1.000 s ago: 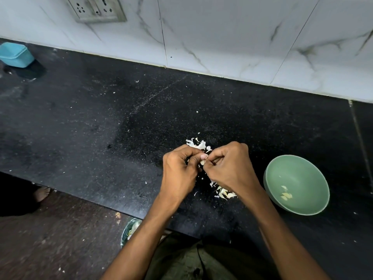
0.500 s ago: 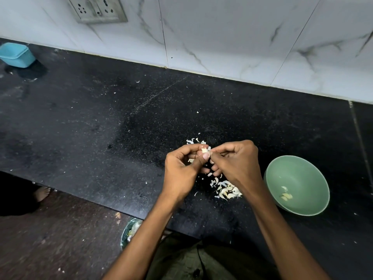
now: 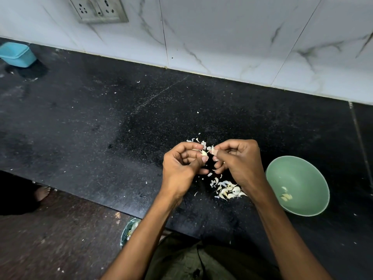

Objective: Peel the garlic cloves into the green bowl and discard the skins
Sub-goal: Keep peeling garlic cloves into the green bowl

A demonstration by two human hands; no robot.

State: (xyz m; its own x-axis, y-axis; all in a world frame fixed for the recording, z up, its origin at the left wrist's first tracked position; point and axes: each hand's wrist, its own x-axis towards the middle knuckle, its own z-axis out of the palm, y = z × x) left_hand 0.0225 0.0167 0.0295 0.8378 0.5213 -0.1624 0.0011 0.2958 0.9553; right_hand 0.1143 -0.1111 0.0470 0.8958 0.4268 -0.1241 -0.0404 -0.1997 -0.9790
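Left hand is pinching a garlic clove; right hand is pinching what looks like skin, beside the green bowl.

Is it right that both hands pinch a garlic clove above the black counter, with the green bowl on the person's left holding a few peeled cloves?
Not quite: the green bowl sits on the person's right, beside the right hand, as the head view shows. The rest holds: both hands, left hand included, pinch a garlic clove above the black counter, and the bowl holds a few peeled cloves.
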